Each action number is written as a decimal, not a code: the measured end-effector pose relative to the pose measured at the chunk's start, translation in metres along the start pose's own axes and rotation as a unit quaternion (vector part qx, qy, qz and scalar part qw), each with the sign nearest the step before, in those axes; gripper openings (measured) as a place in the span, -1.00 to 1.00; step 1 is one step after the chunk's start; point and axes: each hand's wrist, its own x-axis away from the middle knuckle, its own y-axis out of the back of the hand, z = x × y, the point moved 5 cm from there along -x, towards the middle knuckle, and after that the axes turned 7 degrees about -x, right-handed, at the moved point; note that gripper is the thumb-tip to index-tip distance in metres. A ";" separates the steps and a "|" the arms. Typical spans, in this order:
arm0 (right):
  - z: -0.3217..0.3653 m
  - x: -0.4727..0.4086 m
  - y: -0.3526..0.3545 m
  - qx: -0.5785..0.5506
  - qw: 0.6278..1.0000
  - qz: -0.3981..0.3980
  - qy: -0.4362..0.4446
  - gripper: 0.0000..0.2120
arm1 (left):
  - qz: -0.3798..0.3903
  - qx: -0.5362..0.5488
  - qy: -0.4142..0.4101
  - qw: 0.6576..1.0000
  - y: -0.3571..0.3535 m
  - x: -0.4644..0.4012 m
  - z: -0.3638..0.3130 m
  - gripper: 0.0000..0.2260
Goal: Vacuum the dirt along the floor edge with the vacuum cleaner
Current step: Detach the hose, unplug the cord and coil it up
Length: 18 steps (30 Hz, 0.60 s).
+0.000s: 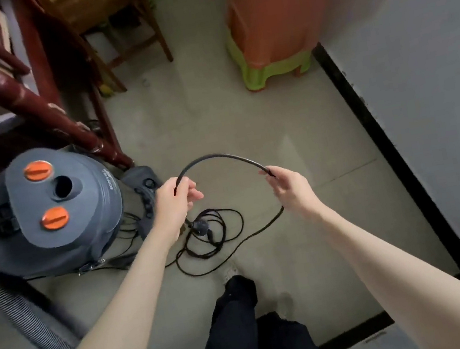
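Head view: one grey vacuum cleaner (pixel 68 213) standing upright on the floor (pixel 245 129) at left, just beside a red chair leg (pixel 38 109); two orange knobs (pixel 38 170) on top. One black cord (pixel 217 159), arched between two hands. Left hand (pixel 177 201) and right hand (pixel 288 185) each pinching it; remainder coiled on floor below.

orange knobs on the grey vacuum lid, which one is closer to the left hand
The lower orange round knob, on the near side of the dark open port in the grey vacuum cleaner lid. The other orange knob sits beyond that port, farther from the left hand.
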 end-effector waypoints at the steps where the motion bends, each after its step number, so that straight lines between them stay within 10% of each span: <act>1: 0.004 -0.013 -0.013 0.044 0.998 0.019 0.028 -0.77 | -0.018 -0.036 0.015 0.999 0.012 -0.013 0.018 -0.85; 10: 0.018 -0.109 -0.146 0.253 0.931 0.219 0.143 -0.68 | 0.052 -0.280 -0.023 0.958 0.017 -0.090 0.134 -0.94; 14: 0.005 -0.147 -0.184 0.219 0.944 0.204 0.136 -0.79 | -0.031 -0.034 0.110 0.993 0.021 -0.106 0.176 -0.73; 18: -0.033 -0.174 -0.227 0.219 0.937 0.259 0.078 -0.68 | -0.095 0.229 0.255 0.935 0.013 -0.103 0.236 -0.78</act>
